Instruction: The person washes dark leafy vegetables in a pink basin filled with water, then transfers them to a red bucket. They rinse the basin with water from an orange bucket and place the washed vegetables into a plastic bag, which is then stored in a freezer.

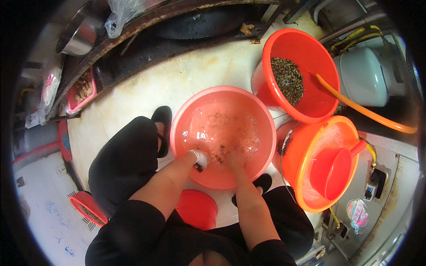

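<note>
A large pink plastic basin (221, 89) of water stands on the floor between my feet, with small dark pieces, probably shellfish, lying in the water (222, 153). My left hand (201, 159), with a white glove or wrap on it, is at the basin's near left side. Dark pieces (198, 167) show at its underside; whether the fingers grip them is unclear. Bare and blurred, my right hand (235, 159) dips into the water beside the dark pieces, its fingers hidden.
Beyond the basin on the right, a red bucket (301, 33) holds many small shellfish (287, 81) and an orange hose (362, 106). An orange bucket (301, 173) beside it contains a red dipper (331, 173). Another red bucket (198, 209) stands close before me. A dark shelf (133, 66) runs along the far side.
</note>
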A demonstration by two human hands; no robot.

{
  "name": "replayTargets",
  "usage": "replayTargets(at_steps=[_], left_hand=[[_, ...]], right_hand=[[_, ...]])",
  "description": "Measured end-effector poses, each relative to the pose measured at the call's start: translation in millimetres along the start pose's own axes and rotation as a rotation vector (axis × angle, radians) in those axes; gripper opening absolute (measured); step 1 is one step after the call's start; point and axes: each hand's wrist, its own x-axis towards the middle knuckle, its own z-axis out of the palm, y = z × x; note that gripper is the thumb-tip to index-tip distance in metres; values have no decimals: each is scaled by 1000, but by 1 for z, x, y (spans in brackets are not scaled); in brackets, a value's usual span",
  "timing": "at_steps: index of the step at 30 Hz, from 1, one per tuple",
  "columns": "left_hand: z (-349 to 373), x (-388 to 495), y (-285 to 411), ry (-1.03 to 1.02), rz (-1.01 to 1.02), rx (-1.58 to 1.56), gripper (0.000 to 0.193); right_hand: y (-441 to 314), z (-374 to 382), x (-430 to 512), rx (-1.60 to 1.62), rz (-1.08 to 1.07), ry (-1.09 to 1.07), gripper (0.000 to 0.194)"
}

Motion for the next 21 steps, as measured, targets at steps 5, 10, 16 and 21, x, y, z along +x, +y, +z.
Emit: replayTargets(at_steps=[5,10,16,21], left_hand=[[-30,-53,0,-136,32,-287,7],[-80,-119,57,21,423,-775,12],[-165,-180,240,225,1049,-393,7],[-196,-198,338,1155,728,70,34]], right_hand=[[-11,49,9,72,-59,26,31],[4,89,56,16,-77,-63,28],[-24,8,18,698,-153,415,21],[-71,-197,11,676,-320,1151,18]])
